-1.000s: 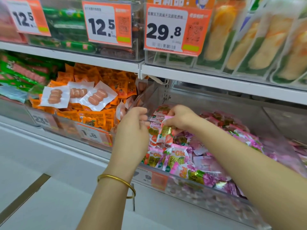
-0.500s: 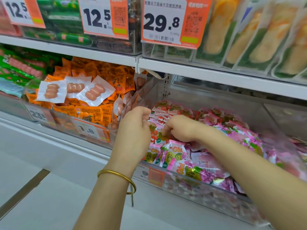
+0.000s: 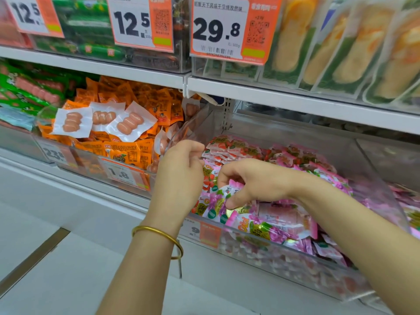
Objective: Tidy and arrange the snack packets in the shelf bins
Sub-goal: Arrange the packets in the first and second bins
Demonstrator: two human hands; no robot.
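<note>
A clear shelf bin (image 3: 261,251) holds several pink and red snack packets (image 3: 268,223). My right hand (image 3: 252,183) reaches into its left front corner and pinches a pink and green packet (image 3: 221,197) between thumb and fingers. My left hand (image 3: 179,176), with a gold bangle on the wrist, hovers at the bin's left edge with fingers curled; whether it holds anything is hidden. Red and white packets (image 3: 223,150) lie in a neat row at the back left of the bin.
The neighbouring bin (image 3: 75,155) to the left is full of orange packets (image 3: 127,151) with white sausage packs (image 3: 102,119) on top. A shelf (image 3: 295,98) above carries price cards and bins of green and yellow packs. The white floor (image 3: 56,258) lies below.
My right hand has come down from the stack at the back toward the front left of the bin and now pinches a pink and green packet. The left hand stayed in place.
</note>
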